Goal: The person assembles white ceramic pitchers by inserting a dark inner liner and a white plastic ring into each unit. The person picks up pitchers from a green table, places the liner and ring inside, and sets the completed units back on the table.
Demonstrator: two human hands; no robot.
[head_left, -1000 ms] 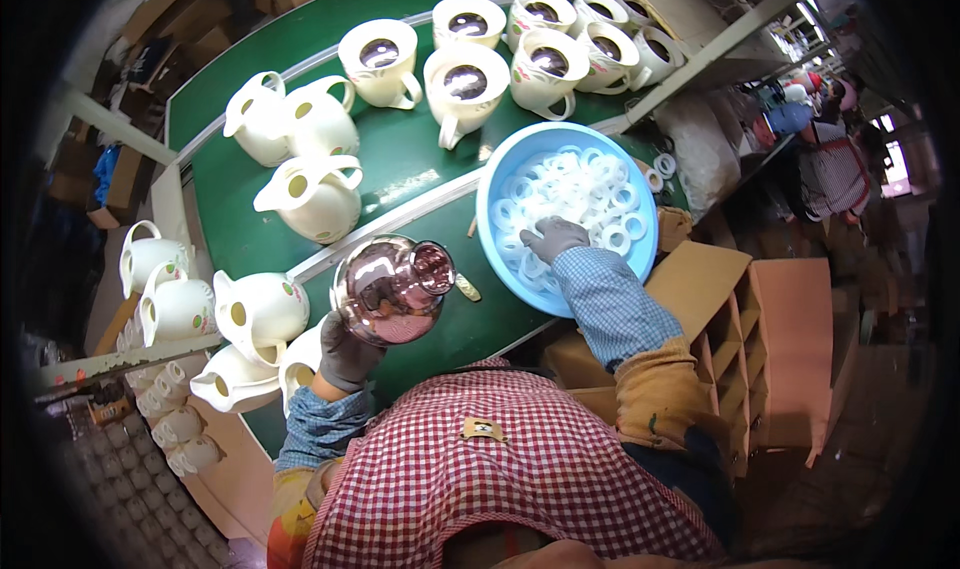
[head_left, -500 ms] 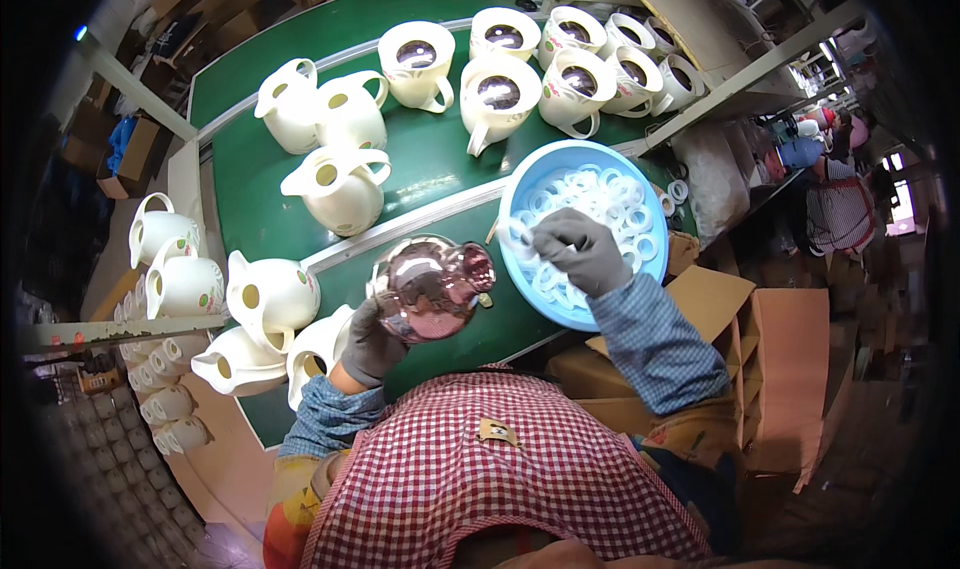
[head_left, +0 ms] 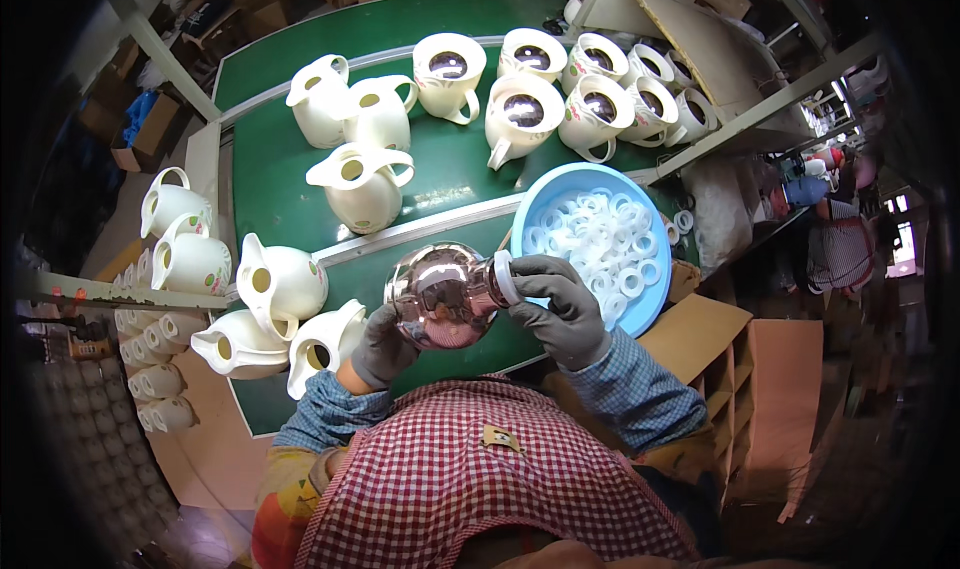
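My left hand, in a grey glove, cups the round body of a mirrored glass flask liner from its left side. The liner lies on its side in the air over the green bench, neck to the right. A translucent white plastic ring sits at the liner's mouth, held by the gloved fingers of my right hand. How far the ring is fitted over the neck cannot be told. Just beyond my right hand stands a light blue basin filled with many such rings.
Cream jug shells stand at the left of the green bench. At the back right, several jugs have dark shiny liners inside. An open cardboard box is at my right, a metal frame post at my left.
My right hand has moved left from the basin, bringing a ring to the liner's mouth. The liner has turned slightly in my left hand, and the whole view has shifted a little.
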